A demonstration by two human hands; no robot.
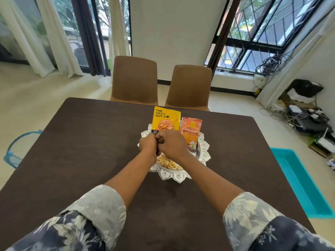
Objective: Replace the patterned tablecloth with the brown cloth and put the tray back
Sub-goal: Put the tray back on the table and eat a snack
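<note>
A brown cloth (90, 142) covers the whole table top. On it, right of centre, sits an ornate silver tray (204, 151) with scalloped edges. In the tray stand a yellow nut packet (165, 118) and an orange snack packet (191, 132), and a clear bag of chips (166, 163) lies at its near side. Both hands are together over the tray. My left hand (147, 144) and my right hand (172, 144) are closed on a small dark packet (155, 132), mostly hidden by my fingers. No patterned tablecloth is in view.
Two brown chairs (135, 80) (189, 86) stand at the table's far side. A turquoise tub (299, 180) lies on the floor at right and a blue basket (16, 151) at left. Tangled cables and devices (308, 116) sit in the right corner.
</note>
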